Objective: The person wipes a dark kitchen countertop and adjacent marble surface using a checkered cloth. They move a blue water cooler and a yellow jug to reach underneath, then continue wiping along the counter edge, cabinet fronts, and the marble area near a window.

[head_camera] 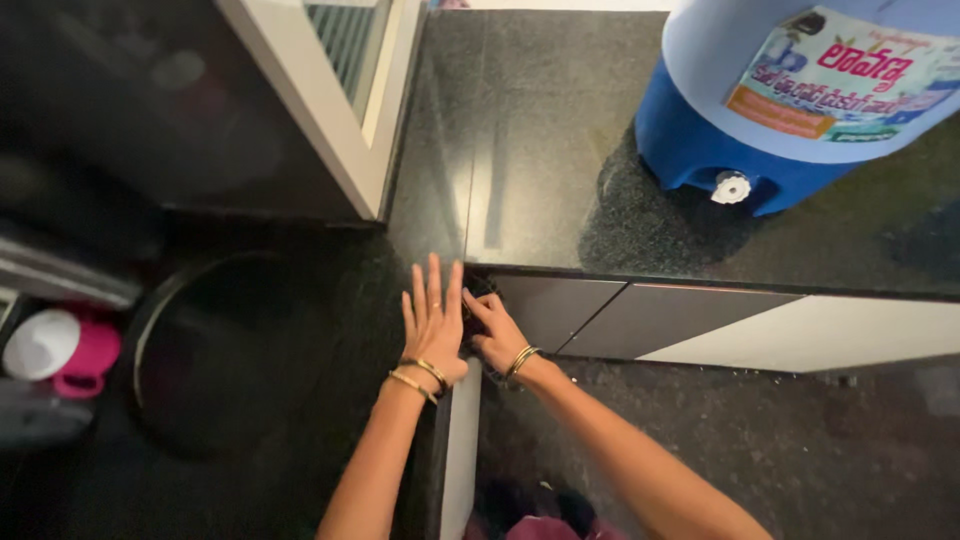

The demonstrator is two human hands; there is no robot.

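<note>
My left hand (pixel 432 318) lies flat, fingers straight and together, on the dark granite counter (pixel 330 300) at its inner corner edge. My right hand (pixel 494 330) is just beside it, below the counter edge, fingers curled around something small and dark that I cannot make out. Both wrists wear gold bangles. The two hands almost touch at the corner where the counter turns.
A blue water dispenser (pixel 740 140) with a white tap (pixel 731 187) stands on the far counter at the right. Grey and white cabinet fronts (pixel 700 325) run below it. A round dark sink (pixel 215 350) lies to the left, with a pink and white cup (pixel 62 350) beyond. A white window frame (pixel 340 110) rises behind.
</note>
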